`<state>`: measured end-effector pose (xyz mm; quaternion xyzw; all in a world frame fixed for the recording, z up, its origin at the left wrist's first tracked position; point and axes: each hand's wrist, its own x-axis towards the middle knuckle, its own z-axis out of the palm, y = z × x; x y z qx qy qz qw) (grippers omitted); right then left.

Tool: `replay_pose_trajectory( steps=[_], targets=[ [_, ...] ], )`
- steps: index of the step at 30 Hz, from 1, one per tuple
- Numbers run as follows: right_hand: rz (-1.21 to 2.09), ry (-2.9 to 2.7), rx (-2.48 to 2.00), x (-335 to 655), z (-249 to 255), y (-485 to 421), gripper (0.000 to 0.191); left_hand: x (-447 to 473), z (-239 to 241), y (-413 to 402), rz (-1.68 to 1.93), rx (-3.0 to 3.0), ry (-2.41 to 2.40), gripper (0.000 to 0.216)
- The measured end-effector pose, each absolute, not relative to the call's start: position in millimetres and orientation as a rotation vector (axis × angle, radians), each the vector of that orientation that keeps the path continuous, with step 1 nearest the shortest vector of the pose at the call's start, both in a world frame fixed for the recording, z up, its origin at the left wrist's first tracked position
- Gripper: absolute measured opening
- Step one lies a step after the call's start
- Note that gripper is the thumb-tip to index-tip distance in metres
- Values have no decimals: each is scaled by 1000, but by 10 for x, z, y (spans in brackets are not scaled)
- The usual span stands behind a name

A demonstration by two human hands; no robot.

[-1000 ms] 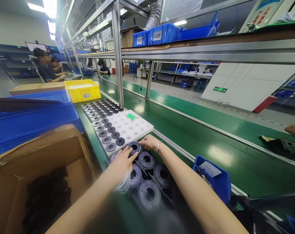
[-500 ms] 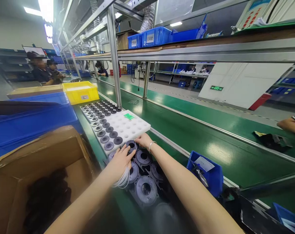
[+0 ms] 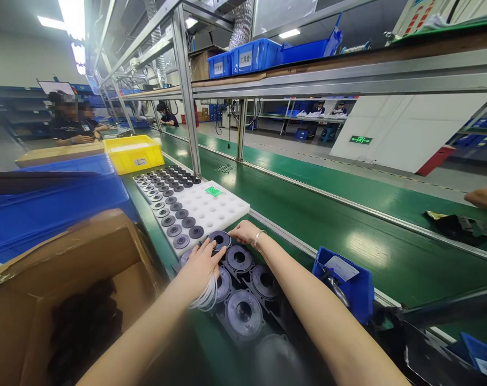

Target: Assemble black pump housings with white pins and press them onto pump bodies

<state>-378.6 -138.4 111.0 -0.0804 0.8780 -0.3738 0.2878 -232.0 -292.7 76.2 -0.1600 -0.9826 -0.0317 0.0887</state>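
Observation:
My left hand (image 3: pixel 203 268) lies with fingers spread over a round dark housing (image 3: pixel 219 239) that has a hole in its middle. Thin white rings (image 3: pixel 208 296) hang in a bundle around my left wrist. At the housing's right edge, my right hand (image 3: pixel 245 232) is closed in a pinch; a thin pale line runs along the rim to its fingertips, but what they grip is too small to make out. More round housings (image 3: pixel 244 313) lie close together below. Just beyond my hands is a white foam tray (image 3: pixel 227 206) with rows of dark discs (image 3: pixel 181 241).
An open cardboard box (image 3: pixel 126 230) with dark parts stands at left, near a blue bin (image 3: pixel 58 206) and a yellow bin (image 3: pixel 134 155). A small blue bin (image 3: pixel 358 289) sits right of my forearm. A metal post (image 3: pixel 186 96) rises behind the tray. Other people sit farther off.
My right hand has shifted slightly to the right along the housing's rim. My left hand stays on the housing. The view has moved a little.

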Motion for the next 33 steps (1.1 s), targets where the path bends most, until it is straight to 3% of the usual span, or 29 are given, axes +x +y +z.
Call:
replay_pose_trajectory(
  steps=[10, 17, 23, 30, 33],
  targets=[
    [-1307, 2542, -308, -3508, 1393, -1230, 24, -2328, 780, -2896, -594, -390, -2761, 43],
    [-1367, 1958, -724, -2570, 1651, -1131, 42, -2118, 1088, -2888, -938, -171, -2555, 35],
    [-1578, 1790, -693, -2293, 1672, -1100, 41, -1909, 1216, -2814, -1050, -224, -2527, 29],
    [-1536, 1979, -668, -2373, 1643, -861, 33, -1608, 1099, -2846, -1438, -554, -2531, 42],
    [-1511, 2247, -495, -2614, 1498, -759, 27, -1559, 984, -2916, -1628, -403, -2359, 48]
  ],
)
